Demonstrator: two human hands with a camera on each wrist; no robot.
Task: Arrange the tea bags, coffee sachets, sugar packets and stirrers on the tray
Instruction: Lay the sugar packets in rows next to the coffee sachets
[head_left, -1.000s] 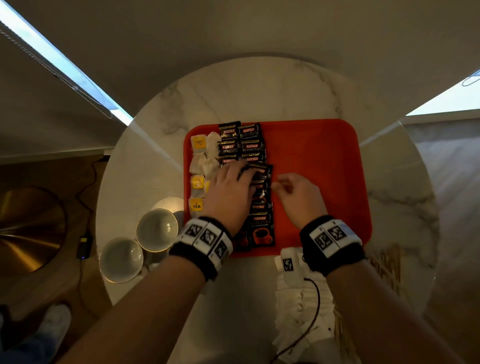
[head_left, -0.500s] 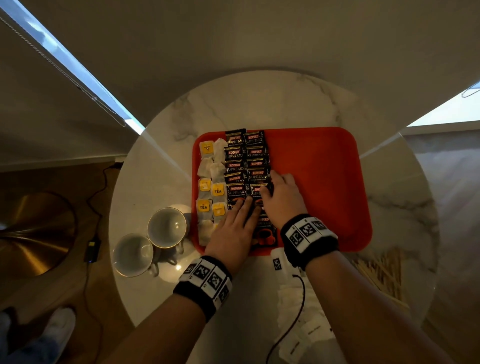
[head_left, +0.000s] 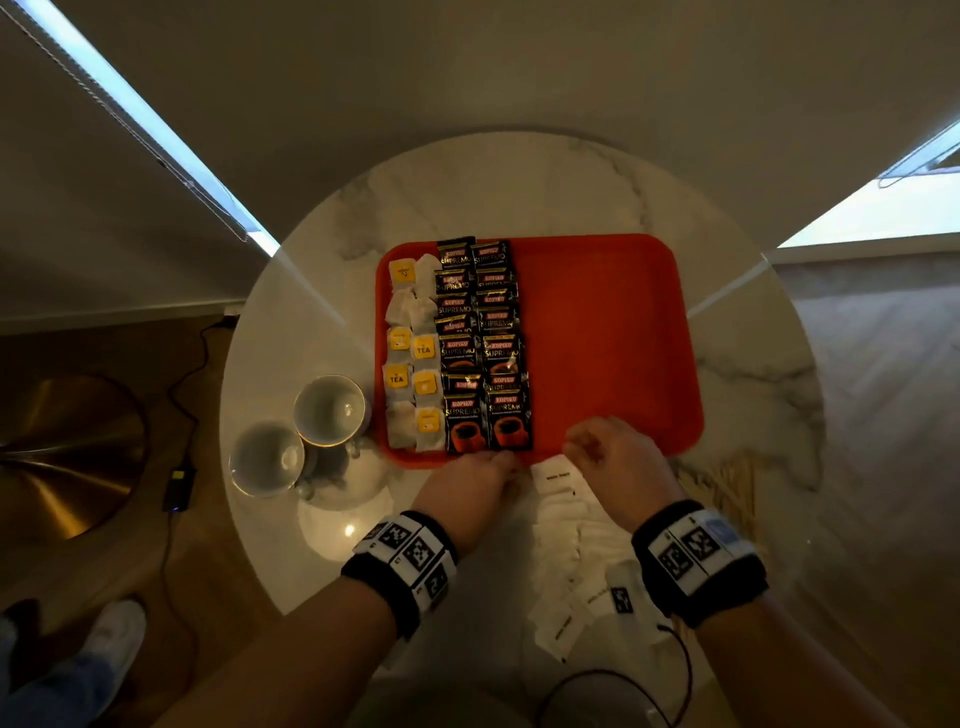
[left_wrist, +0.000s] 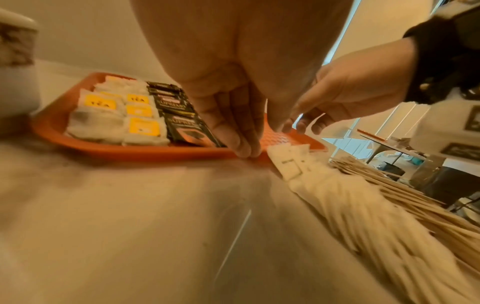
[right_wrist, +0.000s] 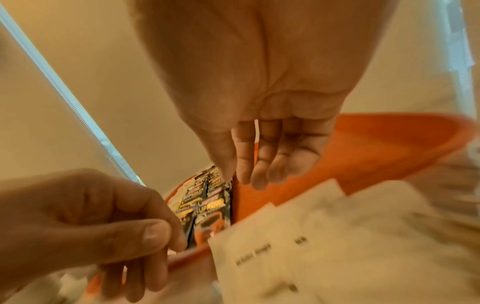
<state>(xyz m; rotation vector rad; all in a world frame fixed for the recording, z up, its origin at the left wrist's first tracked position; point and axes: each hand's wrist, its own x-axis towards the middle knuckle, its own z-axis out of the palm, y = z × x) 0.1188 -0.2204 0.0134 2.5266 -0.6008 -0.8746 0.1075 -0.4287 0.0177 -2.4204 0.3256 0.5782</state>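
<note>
Red tray (head_left: 613, 332) sits on round marble tabletop (head_left: 519, 192). Tea bags (head_left: 413, 353) fill two columns at tray's left edge, coffee sachets (head_left: 480, 345) two columns just beside them. Sugar packets (head_left: 569, 540) lie piled on tabletop at tray's near rim, stirrers (head_left: 727, 483) beside them. Left hand (head_left: 470, 491) at near rim, fingers straight, holding nothing. Right hand (head_left: 618, 462) over the packets, fingers loosely curled, holding nothing. Two cups (head_left: 330, 410) left of tray.
</note>
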